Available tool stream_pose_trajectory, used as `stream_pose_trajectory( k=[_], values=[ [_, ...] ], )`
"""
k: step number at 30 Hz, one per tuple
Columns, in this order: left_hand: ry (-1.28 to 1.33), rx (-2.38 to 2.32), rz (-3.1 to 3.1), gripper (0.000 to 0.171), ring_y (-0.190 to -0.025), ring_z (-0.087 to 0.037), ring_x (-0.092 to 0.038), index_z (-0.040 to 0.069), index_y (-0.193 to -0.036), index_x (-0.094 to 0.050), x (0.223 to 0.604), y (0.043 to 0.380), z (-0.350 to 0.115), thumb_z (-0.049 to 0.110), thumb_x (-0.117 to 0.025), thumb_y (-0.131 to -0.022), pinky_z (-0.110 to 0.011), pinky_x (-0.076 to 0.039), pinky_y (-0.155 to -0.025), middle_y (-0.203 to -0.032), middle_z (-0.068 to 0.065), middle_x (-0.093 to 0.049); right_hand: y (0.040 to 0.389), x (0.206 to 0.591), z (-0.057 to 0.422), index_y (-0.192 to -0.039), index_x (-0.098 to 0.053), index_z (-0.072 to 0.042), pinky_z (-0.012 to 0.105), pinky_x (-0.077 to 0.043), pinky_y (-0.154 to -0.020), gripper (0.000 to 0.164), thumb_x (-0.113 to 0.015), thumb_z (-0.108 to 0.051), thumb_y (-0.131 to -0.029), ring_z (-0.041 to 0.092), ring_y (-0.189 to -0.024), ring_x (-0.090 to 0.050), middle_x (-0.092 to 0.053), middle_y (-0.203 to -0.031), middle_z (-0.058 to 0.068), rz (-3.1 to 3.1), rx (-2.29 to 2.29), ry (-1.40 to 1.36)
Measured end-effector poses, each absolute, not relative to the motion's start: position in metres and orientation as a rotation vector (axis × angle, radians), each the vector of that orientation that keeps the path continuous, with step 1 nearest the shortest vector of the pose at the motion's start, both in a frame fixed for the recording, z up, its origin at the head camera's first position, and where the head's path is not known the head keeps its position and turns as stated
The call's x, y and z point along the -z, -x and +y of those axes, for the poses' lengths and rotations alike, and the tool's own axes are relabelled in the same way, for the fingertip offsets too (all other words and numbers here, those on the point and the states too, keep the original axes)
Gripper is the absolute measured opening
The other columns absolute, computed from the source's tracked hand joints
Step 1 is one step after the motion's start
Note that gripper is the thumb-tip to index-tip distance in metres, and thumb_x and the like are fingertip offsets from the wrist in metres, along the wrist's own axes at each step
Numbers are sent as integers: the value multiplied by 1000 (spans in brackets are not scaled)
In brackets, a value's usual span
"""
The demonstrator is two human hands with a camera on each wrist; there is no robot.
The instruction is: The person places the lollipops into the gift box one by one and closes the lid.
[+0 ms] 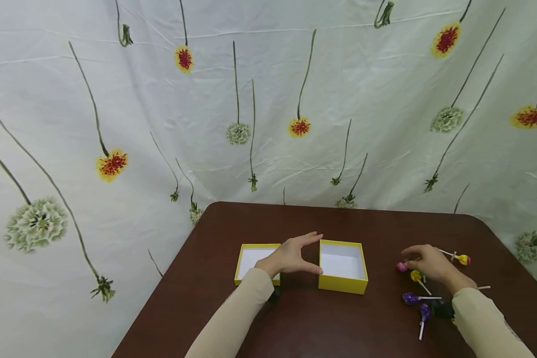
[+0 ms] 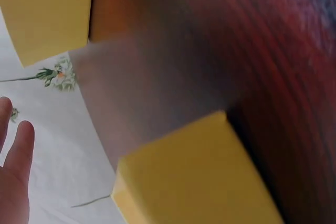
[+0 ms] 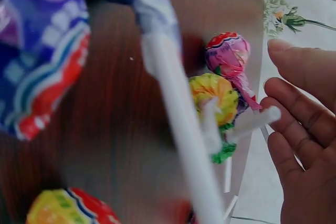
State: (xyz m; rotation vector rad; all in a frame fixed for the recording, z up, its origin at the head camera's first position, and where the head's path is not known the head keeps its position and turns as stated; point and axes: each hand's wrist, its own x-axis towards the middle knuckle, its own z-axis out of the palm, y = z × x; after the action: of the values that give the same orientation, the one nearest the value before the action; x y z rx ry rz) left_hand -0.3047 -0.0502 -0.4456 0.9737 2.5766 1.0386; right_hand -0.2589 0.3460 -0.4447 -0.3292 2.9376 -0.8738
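My left hand [image 1: 293, 256] is at the left side of an open yellow box [image 1: 342, 285] with a white inside. Its thumb and fingers are spread apart at that side; whether they touch it I cannot tell. Partly behind this hand lies a shallower yellow tray or lid [image 1: 246, 263], also white inside. My right hand [image 1: 434, 263] hovers by a pink lollipop [image 1: 401, 267], fingers loosely bent. In the right wrist view, the fingers [image 3: 299, 111] are beside the pink lollipop's stick, with no clear grip. A yellow lollipop [image 1: 415, 276] lies close by.
Two purple lollipops [image 1: 410, 298] lie nearer me, and a yellow-and-red one [image 1: 463, 259] lies beyond the right hand. A dark object [image 1: 443, 309] is partly hidden by the right sleeve. The brown table [image 1: 340, 328] ends at a flowered cloth [image 1: 273, 159].
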Motion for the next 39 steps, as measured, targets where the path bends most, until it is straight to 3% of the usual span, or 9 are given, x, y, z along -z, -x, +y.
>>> stream_pose_trajectory(
  k=[6, 14, 22, 29, 39],
  values=[
    [-995, -1019, 2563, 91, -152, -27, -31, 26, -156, -38, 450, 302, -45, 43, -84, -79, -52, -38, -118, -166, 1, -30, 257, 450, 345, -112, -67, 13, 41, -60, -69, 30, -71, -5, -88, 34, -89, -69, -69, -103, 27, 2954, 849, 330],
    [-993, -1013, 2566, 85, -150, -22, -34, 31, -152, -44, 449, 303, -43, 41, -85, -79, -48, -40, -118, -164, 2, -33, 257, 450, 345, -107, -69, 11, 43, -58, -69, 23, -68, 1, -87, 33, -88, -66, -70, -100, 26, 3006, 791, 351],
    [-996, -1007, 2566, 78, -149, -22, -37, 24, -149, -51, 452, 301, -41, 41, -84, -80, -44, -41, -117, -162, 1, -36, 256, 454, 341, -103, -73, 7, 34, -54, -66, 20, -73, -5, -87, 21, -83, -66, -73, -97, 20, 2964, 793, 318],
    [-1013, -989, 2577, 69, -148, -22, -38, 20, -144, -57, 454, 300, -41, 40, -82, -83, -42, -42, -117, -160, 3, -39, 256, 454, 344, -98, -75, 3, 37, -53, -68, 21, -78, -12, -84, 28, -88, -65, -73, -100, 23, 2994, 717, 343],
    [-977, -986, 2568, 61, -150, -17, -33, 18, -138, -63, 458, 299, -43, 38, -81, -84, -43, -37, -120, -157, 6, -44, 255, 455, 344, -95, -75, 3, 32, -49, -63, 19, -79, -11, -83, 20, -79, -58, -72, -97, 22, 2997, 746, 344]
  ],
)
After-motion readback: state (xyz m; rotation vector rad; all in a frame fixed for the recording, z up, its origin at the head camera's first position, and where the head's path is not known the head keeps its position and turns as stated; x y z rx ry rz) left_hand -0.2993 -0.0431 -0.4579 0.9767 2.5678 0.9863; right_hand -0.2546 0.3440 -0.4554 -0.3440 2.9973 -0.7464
